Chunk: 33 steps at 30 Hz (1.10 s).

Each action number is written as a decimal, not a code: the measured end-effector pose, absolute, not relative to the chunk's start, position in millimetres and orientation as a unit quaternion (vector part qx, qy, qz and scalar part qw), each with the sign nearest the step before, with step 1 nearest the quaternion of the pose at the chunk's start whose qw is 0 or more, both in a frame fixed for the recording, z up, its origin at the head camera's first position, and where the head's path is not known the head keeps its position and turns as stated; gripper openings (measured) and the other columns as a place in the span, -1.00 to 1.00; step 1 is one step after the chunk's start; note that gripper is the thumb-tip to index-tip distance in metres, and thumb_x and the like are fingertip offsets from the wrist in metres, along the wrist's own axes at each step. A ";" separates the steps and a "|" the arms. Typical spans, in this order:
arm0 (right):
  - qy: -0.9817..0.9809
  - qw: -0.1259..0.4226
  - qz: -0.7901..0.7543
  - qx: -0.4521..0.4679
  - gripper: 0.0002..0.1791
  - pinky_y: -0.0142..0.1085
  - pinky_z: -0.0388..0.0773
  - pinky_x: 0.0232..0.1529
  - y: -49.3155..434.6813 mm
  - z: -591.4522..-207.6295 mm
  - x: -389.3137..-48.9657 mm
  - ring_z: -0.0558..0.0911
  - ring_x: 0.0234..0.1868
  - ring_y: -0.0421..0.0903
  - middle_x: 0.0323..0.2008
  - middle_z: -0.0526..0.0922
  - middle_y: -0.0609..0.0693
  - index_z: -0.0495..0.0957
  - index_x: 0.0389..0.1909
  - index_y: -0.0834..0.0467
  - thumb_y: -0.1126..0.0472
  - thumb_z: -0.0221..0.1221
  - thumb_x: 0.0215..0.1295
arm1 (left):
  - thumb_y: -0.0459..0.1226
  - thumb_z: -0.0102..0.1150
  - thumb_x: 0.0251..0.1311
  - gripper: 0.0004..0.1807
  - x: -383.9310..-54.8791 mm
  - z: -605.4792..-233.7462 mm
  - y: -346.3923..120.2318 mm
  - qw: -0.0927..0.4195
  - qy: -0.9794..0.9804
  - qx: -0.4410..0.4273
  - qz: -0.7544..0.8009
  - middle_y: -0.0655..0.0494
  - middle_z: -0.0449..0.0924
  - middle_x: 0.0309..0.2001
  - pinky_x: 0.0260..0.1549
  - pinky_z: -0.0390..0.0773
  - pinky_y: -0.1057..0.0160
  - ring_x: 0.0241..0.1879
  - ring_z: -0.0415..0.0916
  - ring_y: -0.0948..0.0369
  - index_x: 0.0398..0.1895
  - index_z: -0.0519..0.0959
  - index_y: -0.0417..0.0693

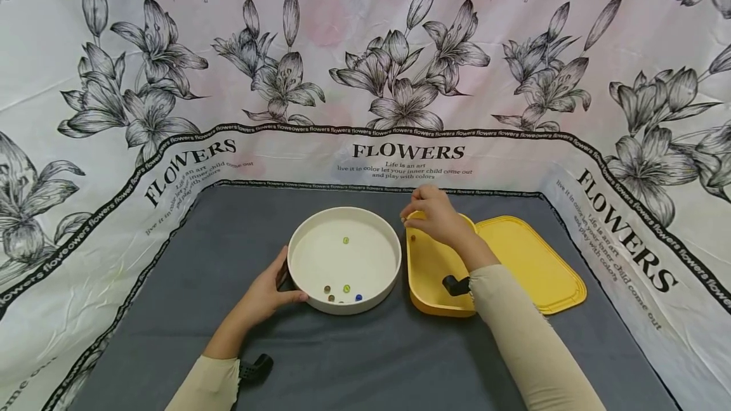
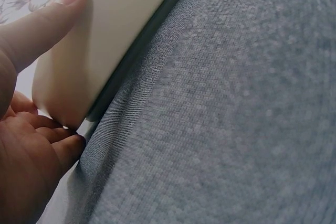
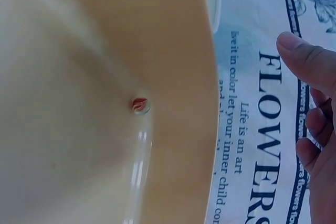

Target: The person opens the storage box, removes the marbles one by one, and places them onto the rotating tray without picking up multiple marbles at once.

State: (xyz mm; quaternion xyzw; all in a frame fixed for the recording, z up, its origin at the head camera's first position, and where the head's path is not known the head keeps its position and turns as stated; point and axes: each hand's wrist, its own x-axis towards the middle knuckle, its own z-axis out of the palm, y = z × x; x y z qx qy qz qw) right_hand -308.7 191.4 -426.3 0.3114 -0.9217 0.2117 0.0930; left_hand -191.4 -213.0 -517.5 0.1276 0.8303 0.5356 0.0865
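A round white tray (image 1: 342, 265) holds several small glass marbles, among them a yellow-green marble (image 1: 345, 240) and a blue marble (image 1: 358, 297). My left hand (image 1: 268, 293) grips the tray's left side. In the left wrist view its thumb (image 2: 47, 27) lies against the wall and its fingers curl at the bottom edge. Over the far left rim of a yellow bin (image 1: 436, 311) hovers my right hand (image 1: 436, 214). Its thumb stands apart from loosely curled fingers, and I see nothing held. Inside that bin rests a clear marble with red swirls (image 3: 140, 105), near the wall.
A flat yellow lid (image 1: 531, 265) lies to the right of the bin, partly under the right forearm's line. Grey cloth (image 1: 354, 360) covers the table. Behind and at both sides hangs a flower-printed curtain (image 1: 308, 157).
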 end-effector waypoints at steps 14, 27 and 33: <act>-0.902 0.094 0.219 0.361 -0.83 -0.11 0.05 -0.09 166.7 -423.0 -304.6 0.23 -0.16 -0.04 -0.27 0.32 -0.06 0.83 -0.17 0.05 0.17 0.47 0.21 | -0.09 0.62 0.00 0.42 -190.8 -519.5 -212.9 0.082 0.830 0.123 0.537 -0.13 -0.31 0.66 0.51 0.14 -0.05 0.61 -0.12 -0.09 0.67 -0.30 -0.20; -0.896 0.088 0.217 0.377 -0.83 -0.12 0.14 -0.06 142.1 -426.0 -300.5 0.27 -0.13 -0.04 -0.23 0.38 -0.07 0.83 -0.17 0.02 0.19 0.48 0.21 | -0.07 0.62 -0.01 0.44 -190.6 -521.8 -209.9 0.085 0.828 0.118 0.541 -0.09 -0.33 0.67 0.52 0.12 -0.08 0.62 -0.14 -0.06 0.67 -0.31 -0.16; -0.895 0.083 0.212 0.385 -0.84 -0.13 0.14 -0.06 130.0 -431.3 -300.9 0.27 -0.13 -0.06 -0.22 0.38 -0.10 0.83 -0.16 -0.02 0.16 0.46 0.23 | -0.06 0.63 -0.02 0.45 -188.9 -521.1 -208.9 0.084 0.831 0.113 0.537 -0.10 -0.33 0.67 0.52 0.12 -0.06 0.62 -0.14 -0.06 0.67 -0.31 -0.16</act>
